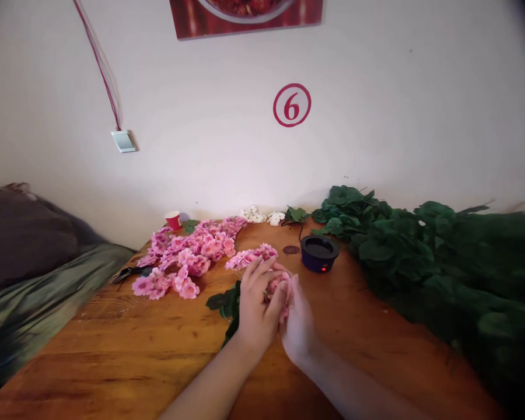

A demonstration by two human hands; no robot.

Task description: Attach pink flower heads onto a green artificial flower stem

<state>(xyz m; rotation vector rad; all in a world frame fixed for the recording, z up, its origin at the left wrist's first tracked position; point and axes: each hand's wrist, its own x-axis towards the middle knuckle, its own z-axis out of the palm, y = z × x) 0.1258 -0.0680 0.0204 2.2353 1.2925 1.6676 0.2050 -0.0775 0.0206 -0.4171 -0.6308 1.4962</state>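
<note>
Over the middle of the wooden table (166,332), my left hand (260,303) and my right hand (301,321) are cupped together around a pink artificial flower (277,284). Its petals show between my thumbs and fingers; the rest is hidden by the hands. Dark green leaves (227,303) stick out to the left of my left wrist; whether they join the held flower I cannot tell. Just beyond my fingertips lies a small pink flower spray (249,256). A round dark blue heater pot (319,254) with a lit red light stands to the right of the hands.
A heap of pink artificial flowers (196,251) covers the table's back left, near scissors (129,273) and a red paper cup (173,220). White flowers (252,214) lie by the wall. Piled green leaves (420,256) fill the right side. Dark cloth (26,227) is at left.
</note>
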